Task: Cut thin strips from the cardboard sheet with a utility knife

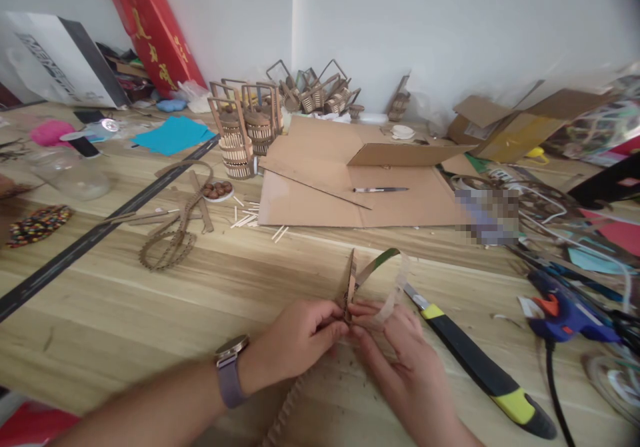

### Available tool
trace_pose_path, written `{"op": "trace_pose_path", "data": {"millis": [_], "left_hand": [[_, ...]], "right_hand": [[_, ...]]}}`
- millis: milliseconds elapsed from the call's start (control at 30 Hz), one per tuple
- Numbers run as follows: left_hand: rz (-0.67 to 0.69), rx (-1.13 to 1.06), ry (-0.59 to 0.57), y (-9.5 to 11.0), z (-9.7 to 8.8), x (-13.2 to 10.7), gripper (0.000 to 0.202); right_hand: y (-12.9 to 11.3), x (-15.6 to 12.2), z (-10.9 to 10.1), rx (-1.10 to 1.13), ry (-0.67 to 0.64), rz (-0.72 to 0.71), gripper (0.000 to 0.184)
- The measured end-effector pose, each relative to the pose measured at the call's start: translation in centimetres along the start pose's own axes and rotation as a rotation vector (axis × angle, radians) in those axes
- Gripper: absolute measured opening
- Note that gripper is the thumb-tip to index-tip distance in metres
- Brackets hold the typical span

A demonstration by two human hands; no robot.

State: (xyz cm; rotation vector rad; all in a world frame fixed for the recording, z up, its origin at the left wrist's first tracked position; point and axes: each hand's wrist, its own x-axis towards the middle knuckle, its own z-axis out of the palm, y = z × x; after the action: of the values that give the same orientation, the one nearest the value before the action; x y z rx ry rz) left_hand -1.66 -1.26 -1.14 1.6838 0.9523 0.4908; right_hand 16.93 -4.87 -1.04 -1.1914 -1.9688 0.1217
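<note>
Scene lit bright enough; light looks soft and diffuse, exact source can't be pinned down. Wall (400, 27) rendered pale, flat grey; a lighter vertical strip (296, 27) is picked out near 12 o'clock. Only faint, soft-edged shadow is cast on the worktop (270, 267) under the hands (300, 337). Hard glint thrown by the shiny disc (109, 125), toward 10 o'clock; weak highlights caught on the clear jar (70, 175), 9 o'clock. Wide-angle stretch seen at edges: white bag (57, 57), 10 o'clock, is skewed outward. Extreme corner at 2 o'clock is darkened. Forearm (150, 400), 8 o'clock, is softened by blur. Block-pixelated patch is laid over 3 o'clock; detail there is lost.
</note>
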Motion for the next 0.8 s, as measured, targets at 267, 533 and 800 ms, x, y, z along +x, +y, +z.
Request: {"op": "trace_pose_path", "data": {"millis": [267, 533, 800], "left_hand": [[-0.011, -0.029, -0.012, -0.14, 0.05, -0.13, 0.023], [-0.026, -0.133, -0.045, -0.29, 0.04, 0.13, 0.027], [-0.015, -0.102, -0.016, -0.22, -0.09, 0.19, 0.026]], "right_hand": [[0.02, -0.13, -0.2, 0.016, 0.006, 0.034, 0.01], [-0.07, -0.12, -0.25, 0.028, 0.027, 0.07, 0.01], [-0.14, -0.14, 0.12, -0.004, -0.007, -0.012, 0.015]]}}
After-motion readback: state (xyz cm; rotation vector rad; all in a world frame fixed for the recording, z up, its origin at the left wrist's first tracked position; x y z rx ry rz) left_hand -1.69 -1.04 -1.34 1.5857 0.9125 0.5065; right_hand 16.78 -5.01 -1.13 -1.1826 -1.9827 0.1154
